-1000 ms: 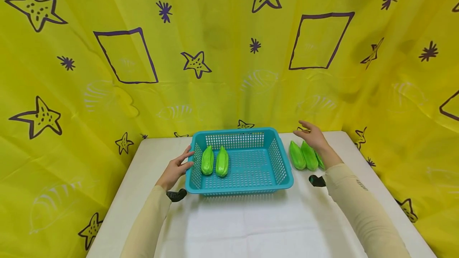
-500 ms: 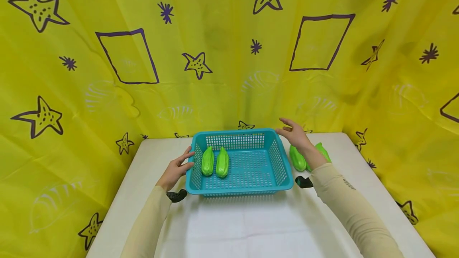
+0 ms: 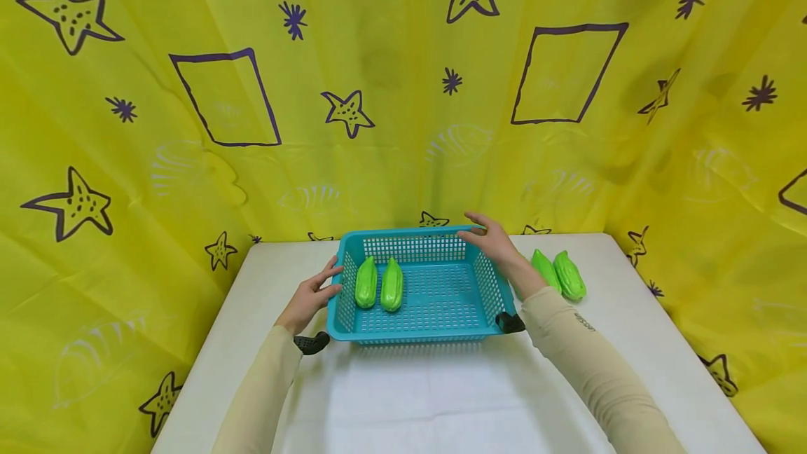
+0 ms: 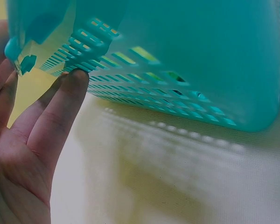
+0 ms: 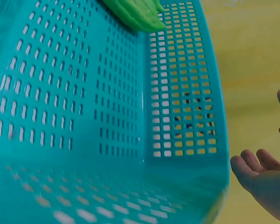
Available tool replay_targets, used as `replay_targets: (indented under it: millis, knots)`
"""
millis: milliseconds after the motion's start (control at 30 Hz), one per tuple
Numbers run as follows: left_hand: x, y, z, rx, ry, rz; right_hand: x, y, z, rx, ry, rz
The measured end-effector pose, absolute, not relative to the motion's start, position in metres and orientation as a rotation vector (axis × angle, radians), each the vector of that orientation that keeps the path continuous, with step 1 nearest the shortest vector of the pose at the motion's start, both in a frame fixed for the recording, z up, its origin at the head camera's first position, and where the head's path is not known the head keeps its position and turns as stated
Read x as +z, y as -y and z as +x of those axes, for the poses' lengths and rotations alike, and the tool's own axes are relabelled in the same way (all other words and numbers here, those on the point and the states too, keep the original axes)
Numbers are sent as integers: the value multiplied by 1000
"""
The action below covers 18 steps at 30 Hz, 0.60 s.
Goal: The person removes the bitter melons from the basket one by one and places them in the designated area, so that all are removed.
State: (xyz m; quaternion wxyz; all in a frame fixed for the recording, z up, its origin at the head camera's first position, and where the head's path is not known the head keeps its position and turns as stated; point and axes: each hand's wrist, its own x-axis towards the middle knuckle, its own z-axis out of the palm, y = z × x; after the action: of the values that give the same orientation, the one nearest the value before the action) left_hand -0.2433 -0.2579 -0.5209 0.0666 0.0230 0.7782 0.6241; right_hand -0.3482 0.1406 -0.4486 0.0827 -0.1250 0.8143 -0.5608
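A teal plastic basket (image 3: 435,331) with slotted walls stands on the white table. Inside it at the left lie two long, ridged, shiny green vegetables (image 3: 391,286), side by side. My left hand (image 3: 307,301) is at the basket's left rim; in the left wrist view its straight fingers (image 4: 67,98) touch the outer wall just under the rim, others reach up beside the rim. My right hand (image 3: 494,240), fingers spread and holding nothing, hovers over the basket's back right corner; the right wrist view shows its loose fingers (image 5: 252,170) just beyond the rim.
To the right of the basket more green vegetables (image 3: 570,276) lie on the white table (image 3: 429,398), partly hidden by my right forearm. A yellow curtain (image 3: 403,181) with drawn stars encloses the table at the back and sides. A dark wrist camera mount (image 3: 509,322) overlaps the basket's front right corner.
My right hand has moved left, from above the green vegetables on the table to the basket's back right corner. The left hand, the basket and the vegetables stay where they were.
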Motion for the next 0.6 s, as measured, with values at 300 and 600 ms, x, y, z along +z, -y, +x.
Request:
replay_targets:
  millis: [300, 600]
  knots:
    - [-520, 257, -243, 1876, -2351, 86, -457, -114, -351, -1647, -2396, -363]
    - [-522, 257, -244, 1875, -2352, 75, -465, -94, -352, -1590, -2357, -387]
